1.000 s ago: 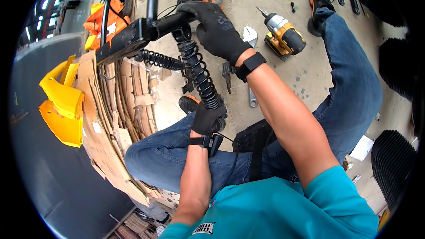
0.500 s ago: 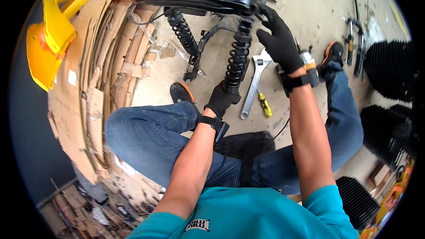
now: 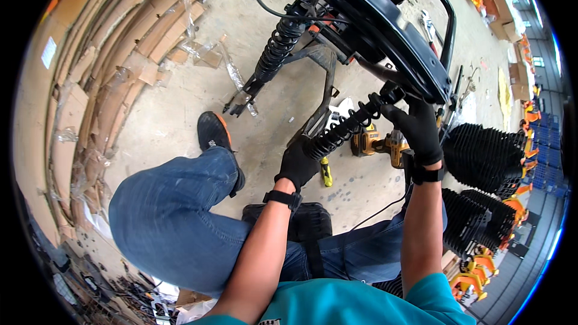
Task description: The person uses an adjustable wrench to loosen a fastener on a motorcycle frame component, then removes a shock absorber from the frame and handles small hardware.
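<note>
A black coil-spring shock absorber (image 3: 346,129) slants up to the right beneath a glossy black metal frame (image 3: 379,24). My left hand (image 3: 298,165), in a black glove, is wrapped round its lower end. At the upper end, close under the frame's edge, my gloved right hand (image 3: 418,129) has its thumb against the shock absorber; its other fingers are partly hidden by the frame. Farther left, a second shock absorber (image 3: 278,51) hangs from the same frame. Behind the held one lie a partly covered adjustable wrench (image 3: 340,108), a yellow-handled screwdriver (image 3: 326,171) and a yellow-and-black cordless drill (image 3: 394,144).
Stacked flattened cardboard (image 3: 90,84) curves along the left side. Black ribbed bellows-like parts (image 3: 484,156) stand at the right, with orange machine parts (image 3: 478,274) beyond. A black cable loops from the frame, and a red-handled tool (image 3: 428,27) lies behind it.
The view has swung to the right. The held shock absorber has tilted from nearly upright to a slant. My right hand, spread beside the frame before, is now at the shock absorber's upper end.
</note>
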Demonstrator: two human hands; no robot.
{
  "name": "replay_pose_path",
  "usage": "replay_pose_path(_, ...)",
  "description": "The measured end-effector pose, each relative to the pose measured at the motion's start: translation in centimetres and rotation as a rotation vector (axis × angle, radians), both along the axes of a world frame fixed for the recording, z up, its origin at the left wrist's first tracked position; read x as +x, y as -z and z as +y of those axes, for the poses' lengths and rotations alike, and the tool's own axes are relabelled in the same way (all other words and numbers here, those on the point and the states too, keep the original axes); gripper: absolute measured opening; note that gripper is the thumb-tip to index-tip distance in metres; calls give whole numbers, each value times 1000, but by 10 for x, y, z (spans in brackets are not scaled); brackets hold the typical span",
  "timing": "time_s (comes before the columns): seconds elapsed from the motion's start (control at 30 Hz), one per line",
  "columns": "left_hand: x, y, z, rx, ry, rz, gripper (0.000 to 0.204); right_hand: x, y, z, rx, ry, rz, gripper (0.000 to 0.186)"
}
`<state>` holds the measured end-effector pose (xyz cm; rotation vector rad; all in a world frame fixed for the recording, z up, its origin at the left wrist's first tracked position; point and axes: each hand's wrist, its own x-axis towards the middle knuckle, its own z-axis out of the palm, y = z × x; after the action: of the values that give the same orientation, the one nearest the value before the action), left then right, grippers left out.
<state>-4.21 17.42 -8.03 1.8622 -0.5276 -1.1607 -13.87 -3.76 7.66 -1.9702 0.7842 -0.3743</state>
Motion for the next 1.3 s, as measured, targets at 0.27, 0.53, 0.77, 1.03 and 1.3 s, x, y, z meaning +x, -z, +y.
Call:
replay_pose_path(0.27, 2, 5, -1, -90, -148, 47, 24, 6, -3, -1, 0, -1, 9, 45)
replay_pose_path(0.53, 5, 15, -6, -57, -133, 59, 23, 9, -7, 9, 132, 128, 146, 61)
replay_pose_path(0.77, 6, 21, -4, -80, -97, 22, 21, 13, -4, 21, 191, 184, -21, 50)
replay_pose_path(1.03, 10, 20, -8, -147, -37, 5, 31, -3, 5, 6, 124, 120, 2, 41)
replay_pose_path(1.3, 15, 22, -6, -160, 76, -62, 36, -76, 41, 27, 321, 307, -40, 45)
